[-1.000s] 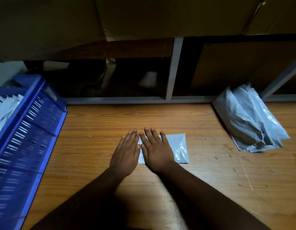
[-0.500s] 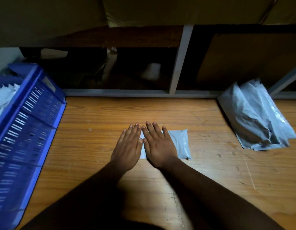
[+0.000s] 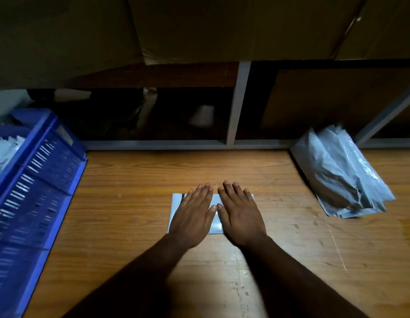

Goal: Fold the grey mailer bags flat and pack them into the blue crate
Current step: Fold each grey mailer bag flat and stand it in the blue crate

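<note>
Dim light falls on a wooden tabletop (image 3: 130,203) with orange-brown grain, faint scratches and pale scuffs toward the near edge. Along its far side runs a grey metal shelf frame (image 3: 238,99), with dark compartments behind it and brown cardboard sheets (image 3: 61,37) hanging down above.

At the far left stands the blue crate (image 3: 34,191), moulded plastic with rows of narrow vertical slots in its side wall and a thick rim. White-grey folded bags (image 3: 4,152) lie inside it, only partly seen over the rim. A small pale label sits on the crate's upper wall, too blurred to read.

In the middle of the tabletop lies a folded mailer bag (image 3: 215,216), a flat, smooth, pale grey rectangle of slightly glossy plastic, with a dark strip showing near its far-left corner. The left hand (image 3: 194,214) presses flat on its left half, fingers (image 3: 206,191) straight and close together, tips reaching just past the bag's far edge. The right hand (image 3: 239,216) presses flat on the right half in the same way, fingers straight and slightly spread. The two thumbs nearly touch over the bag's middle.

Well apart at the right, against the shelf frame, rests a loose pile of unfolded mailer bags (image 3: 339,173), crumpled and creased grey plastic with shiny highlights, its layered edges fanned out at the near end. No writing can be read on them.
</note>
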Demonstrator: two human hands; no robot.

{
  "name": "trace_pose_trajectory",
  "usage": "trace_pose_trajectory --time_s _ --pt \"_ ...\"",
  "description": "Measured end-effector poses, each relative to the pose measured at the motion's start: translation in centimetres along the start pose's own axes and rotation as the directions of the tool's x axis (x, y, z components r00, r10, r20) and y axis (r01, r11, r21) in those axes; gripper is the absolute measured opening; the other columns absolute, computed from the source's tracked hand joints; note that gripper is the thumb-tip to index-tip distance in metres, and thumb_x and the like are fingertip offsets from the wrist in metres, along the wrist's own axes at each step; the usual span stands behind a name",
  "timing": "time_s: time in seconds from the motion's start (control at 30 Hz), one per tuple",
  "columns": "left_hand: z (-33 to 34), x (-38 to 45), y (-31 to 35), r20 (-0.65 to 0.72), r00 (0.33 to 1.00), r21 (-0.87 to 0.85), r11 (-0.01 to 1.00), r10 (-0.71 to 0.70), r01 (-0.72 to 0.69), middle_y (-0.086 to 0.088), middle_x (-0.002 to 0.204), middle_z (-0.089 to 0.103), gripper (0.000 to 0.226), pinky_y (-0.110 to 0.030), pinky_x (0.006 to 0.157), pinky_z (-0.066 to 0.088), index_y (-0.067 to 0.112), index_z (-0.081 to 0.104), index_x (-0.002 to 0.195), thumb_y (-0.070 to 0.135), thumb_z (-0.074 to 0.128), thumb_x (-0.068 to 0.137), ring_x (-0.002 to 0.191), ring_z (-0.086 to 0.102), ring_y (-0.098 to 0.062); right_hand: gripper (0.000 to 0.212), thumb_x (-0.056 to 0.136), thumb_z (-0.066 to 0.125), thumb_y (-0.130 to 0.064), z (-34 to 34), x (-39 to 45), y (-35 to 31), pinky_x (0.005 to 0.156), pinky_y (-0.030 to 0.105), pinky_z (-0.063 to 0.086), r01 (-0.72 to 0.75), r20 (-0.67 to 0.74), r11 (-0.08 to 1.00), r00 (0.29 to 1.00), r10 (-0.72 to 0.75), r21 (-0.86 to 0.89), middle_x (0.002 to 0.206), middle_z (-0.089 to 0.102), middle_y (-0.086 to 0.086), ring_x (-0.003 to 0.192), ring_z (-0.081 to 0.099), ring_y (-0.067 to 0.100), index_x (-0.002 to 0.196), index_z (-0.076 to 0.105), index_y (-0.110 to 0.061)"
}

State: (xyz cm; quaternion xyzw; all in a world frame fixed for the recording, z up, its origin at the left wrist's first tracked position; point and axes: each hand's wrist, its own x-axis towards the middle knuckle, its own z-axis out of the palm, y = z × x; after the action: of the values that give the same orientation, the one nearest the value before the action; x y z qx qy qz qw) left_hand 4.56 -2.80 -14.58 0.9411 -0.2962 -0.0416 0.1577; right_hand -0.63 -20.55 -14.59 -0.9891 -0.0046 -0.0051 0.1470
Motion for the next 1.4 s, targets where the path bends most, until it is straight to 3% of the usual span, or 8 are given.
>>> trace_pose_trajectory --time_s 0.23,0.4,0.53,0.63,0.77,1.27,1.33,1.4 --pt "1.1 0.1 0.1 -0.057 0.998 0.115 0.993 0.011 -0.004 -0.003 0.170 0.016 0.058 -0.041 0.128 0.013 0.011 0.023 0.162 0.038 0.020 0.111 0.158 0.009 -0.017 0.058 0.109 0.026 -0.040 0.3 0.5 -0.5 0.128 0.049 0.013 -0.002 -0.015 0.998 1.000 0.001 -0.063 0.171 0.020 0.003 0.159 0.011 0.026 0.163 0.027 -0.017" --pt "1.0 0.3 0.3 -0.009 1.000 0.128 0.991 -0.030 0.031 0.000 0.171 0.009 0.060 -0.037 0.129 0.006 0.014 0.017 0.163 0.041 0.015 0.110 0.158 0.003 -0.014 0.059 0.109 0.026 -0.041 0.4 0.5 -0.5 0.127 0.050 0.014 -0.002 0.019 0.998 1.000 0.004 -0.062 0.171 0.021 0.004 0.159 0.012 0.028 0.163 0.028 -0.017" --pt "0.1 0.1 0.5 0.025 0.999 0.040 0.999 -0.035 0.034 0.007 0.170 0.005 0.068 -0.034 0.129 0.002 0.019 0.016 0.164 0.051 0.006 0.104 0.157 0.001 -0.009 0.060 0.109 0.021 -0.048 -0.5 0.7 0.0 0.129 0.045 0.001 0.006 0.093 0.999 0.996 -0.010 0.049 0.173 0.009 -0.002 0.160 0.001 0.023 0.165 0.019 -0.024" --pt "-1.2 0.1 0.2 -0.027 1.000 -0.091 0.996 -0.001 -0.001 0.008 0.169 0.016 0.069 -0.033 0.128 0.009 0.019 0.027 0.162 0.055 0.016 0.104 0.156 0.011 -0.006 0.058 0.110 0.023 -0.048 -1.8 0.7 0.2 0.128 0.046 0.001 0.033 0.097 0.994 0.994 -0.043 0.102 0.173 0.012 -0.003 0.160 0.004 0.021 0.164 0.022 -0.027" --pt "-0.9 -0.8 -0.1 -0.054 0.996 0.109 0.992 0.069 -0.063 -0.004 0.163 0.037 0.058 -0.040 0.125 0.015 0.011 0.042 0.155 0.040 0.024 0.109 0.154 0.027 -0.017 0.055 0.112 0.019 -0.043 -0.7 -0.6 -0.9 0.127 0.051 0.011 0.128 0.051 0.992 0.991 -0.127 -0.018 0.171 0.022 -0.001 0.158 0.016 0.025 0.162 0.029 -0.024" --pt "-0.6 -2.6 -2.0 0.029 0.990 0.084 0.987 -0.140 0.137 0.005 0.170 0.003 0.073 -0.036 0.127 -0.003 0.018 0.009 0.164 0.056 0.001 0.102 0.158 -0.001 -0.013 0.065 0.107 0.007 -0.052 -1.0 -1.9 1.7 0.128 0.044 -0.001 -0.014 0.088 0.999 0.996 0.011 0.036 0.172 0.001 -0.008 0.159 -0.005 0.014 0.166 0.011 -0.027" --pt "-1.5 -2.2 -2.2 0.033 0.989 -0.008 0.990 -0.144 0.144 0.008 0.170 0.007 0.076 -0.035 0.128 0.000 0.021 0.014 0.164 0.058 0.000 0.099 0.157 0.005 -0.010 0.064 0.107 0.015 -0.051 -2.5 -1.4 2.1 0.128 0.040 0.004 -0.009 0.116 0.990 0.993 -0.008 0.142 0.172 0.010 -0.007 0.159 0.004 0.016 0.165 0.018 -0.026" --pt "-2.8 -1.7 -3.1 -0.022 0.987 -0.101 0.982 -0.162 0.159 0.007 0.164 0.033 0.067 -0.035 0.127 0.007 0.022 0.034 0.159 0.053 0.013 0.102 0.152 0.027 -0.012 0.064 0.104 0.039 -0.046 -3.9 -0.8 3.2 0.121 0.039 0.025 0.020 0.077 0.984 0.996 -0.034 0.175 0.165 0.035 0.000 0.151 0.031 0.025 0.162 0.029 -0.021"
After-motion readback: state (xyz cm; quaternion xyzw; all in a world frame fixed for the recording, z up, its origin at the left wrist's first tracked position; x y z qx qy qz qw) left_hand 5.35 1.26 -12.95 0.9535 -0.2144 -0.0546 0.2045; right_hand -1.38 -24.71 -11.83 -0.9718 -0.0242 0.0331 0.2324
